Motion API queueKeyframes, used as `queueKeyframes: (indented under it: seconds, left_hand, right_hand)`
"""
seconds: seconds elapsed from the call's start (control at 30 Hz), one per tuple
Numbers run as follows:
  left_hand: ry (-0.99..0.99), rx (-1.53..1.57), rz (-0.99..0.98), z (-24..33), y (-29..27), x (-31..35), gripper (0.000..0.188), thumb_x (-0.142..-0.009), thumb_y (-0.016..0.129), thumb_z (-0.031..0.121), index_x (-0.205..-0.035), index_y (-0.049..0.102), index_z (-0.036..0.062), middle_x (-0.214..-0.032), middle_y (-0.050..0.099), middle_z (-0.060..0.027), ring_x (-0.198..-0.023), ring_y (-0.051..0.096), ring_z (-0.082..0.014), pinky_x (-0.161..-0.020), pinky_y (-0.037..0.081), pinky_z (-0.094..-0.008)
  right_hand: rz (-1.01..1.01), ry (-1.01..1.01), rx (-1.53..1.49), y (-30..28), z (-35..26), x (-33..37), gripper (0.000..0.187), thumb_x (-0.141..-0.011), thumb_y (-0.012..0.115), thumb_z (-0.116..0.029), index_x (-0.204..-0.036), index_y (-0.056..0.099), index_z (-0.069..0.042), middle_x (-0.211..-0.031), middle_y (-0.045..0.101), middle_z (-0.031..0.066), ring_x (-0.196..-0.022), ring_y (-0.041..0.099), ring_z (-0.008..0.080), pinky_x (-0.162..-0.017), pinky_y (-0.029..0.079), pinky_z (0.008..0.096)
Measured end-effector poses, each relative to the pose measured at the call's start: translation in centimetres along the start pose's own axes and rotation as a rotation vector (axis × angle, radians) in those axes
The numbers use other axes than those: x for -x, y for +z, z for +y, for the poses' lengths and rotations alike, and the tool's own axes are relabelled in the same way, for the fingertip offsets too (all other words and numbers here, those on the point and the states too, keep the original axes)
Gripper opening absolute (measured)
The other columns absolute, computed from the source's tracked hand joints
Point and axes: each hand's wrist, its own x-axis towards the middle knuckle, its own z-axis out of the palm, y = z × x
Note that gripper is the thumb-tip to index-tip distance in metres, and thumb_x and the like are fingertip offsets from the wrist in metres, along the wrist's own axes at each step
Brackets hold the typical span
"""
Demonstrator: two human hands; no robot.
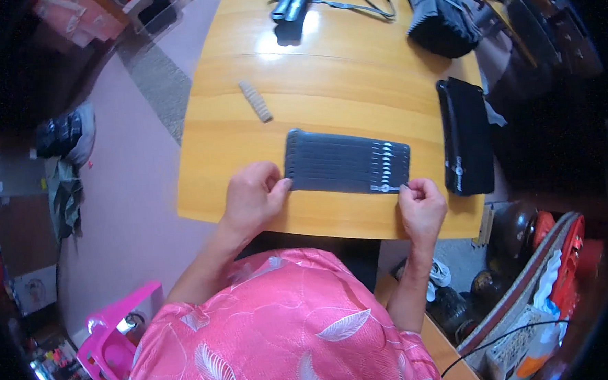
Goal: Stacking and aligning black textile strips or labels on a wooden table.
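Observation:
Flat black pieces (337, 162), probably cloth sleeves or pouches, lie overlapped in a fanned row on the yellow wooden table (226, 156). Along their right part runs a line of repeated white printed marks. My left hand (253, 198) is at the near left corner, its thumb and fingers pinched together on the edge. At the near right corner, the fingers of my right hand (423, 208) are closed in a pinch on the edge. Whether they grip one piece or several is hidden.
A stack of similar black pieces (467, 137) lies at the table's right edge. Behind it sits a tied black bundle (441, 17). A beige ribbed stick-like piece (255, 102) and dark rolled items (292, 3) with a strap lie farther back. A pink chair (112, 337) stands lower left.

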Motion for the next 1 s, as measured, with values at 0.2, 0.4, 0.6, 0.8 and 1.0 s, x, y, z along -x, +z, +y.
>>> queueKeyframes:
  seconds: [0.2, 0.4, 0.6, 0.8, 1.0]
  left_hand:
    - [-0.152, -0.033, -0.085, -0.2, -0.7, -0.5, 0.016, -0.071, 0.073, 0.015, -0.07, 0.064, 0.0022, -0.064, 0.062, -0.0127, -0.058, 0.061, -0.0205, -0.054, 0.048, -0.0323]
    - [-0.221, 0.36, -0.201, -1.9, -2.1, -0.3, 0.019, -0.079, 0.069, 0.012, -0.093, 0.067, 0.0003, -0.075, 0.064, -0.003, -0.067, 0.058, -0.0086, -0.061, 0.048, -0.0259]
    - [0.337, 0.129, 0.287, 1.6, -0.6, -2.0, 0.036, -0.091, 0.058, 0.023, -0.113, 0.055, -0.0053, -0.1, 0.06, -0.0207, -0.091, 0.059, -0.0319, -0.082, 0.047, -0.0399]
    - [0.474, 0.204, -0.072, 1.2, 4.6, -3.8, 0.074, -0.096, 0.031, 0.052, -0.141, 0.024, -0.0066, -0.146, 0.024, -0.0286, -0.137, 0.022, -0.0432, -0.111, 0.019, -0.0479]
    - [0.521, -0.05, -0.106, 1.8, 5.0, -3.9, 0.075, -0.095, 0.03, 0.053, -0.141, 0.026, -0.0059, -0.145, 0.027, -0.0284, -0.136, 0.024, -0.0433, -0.11, 0.019, -0.0506]
  right_hand:
    - [-0.049, 0.07, 0.102, -0.2, -1.2, 0.0, 0.011, -0.073, 0.068, -0.004, -0.078, 0.06, -0.001, -0.059, 0.049, -0.0032, -0.055, 0.044, 0.0056, -0.052, 0.039, 0.0229]
    - [-0.015, 0.055, 0.117, -0.6, -1.1, 0.3, 0.016, -0.073, 0.069, -0.009, -0.083, 0.061, -0.001, -0.058, 0.054, 0.0054, -0.054, 0.052, 0.0152, -0.056, 0.045, 0.0312]
    - [0.089, -0.634, 0.098, 2.9, -6.6, 0.5, 0.022, -0.084, 0.056, -0.009, -0.102, 0.059, 0.003, -0.093, 0.06, 0.0201, -0.088, 0.058, 0.0359, -0.079, 0.046, 0.0443]
    - [-0.089, -0.917, 0.214, 9.0, -6.4, 0.1, 0.038, -0.083, 0.049, -0.016, -0.115, 0.055, 0.005, -0.125, 0.052, 0.0208, -0.12, 0.047, 0.0348, -0.102, 0.036, 0.0432]
    - [-0.261, -0.818, 0.352, 7.3, -4.2, -1.3, 0.056, -0.087, 0.05, -0.027, -0.133, 0.042, 0.004, -0.14, 0.04, 0.021, -0.131, 0.036, 0.0352, -0.111, 0.025, 0.0453]
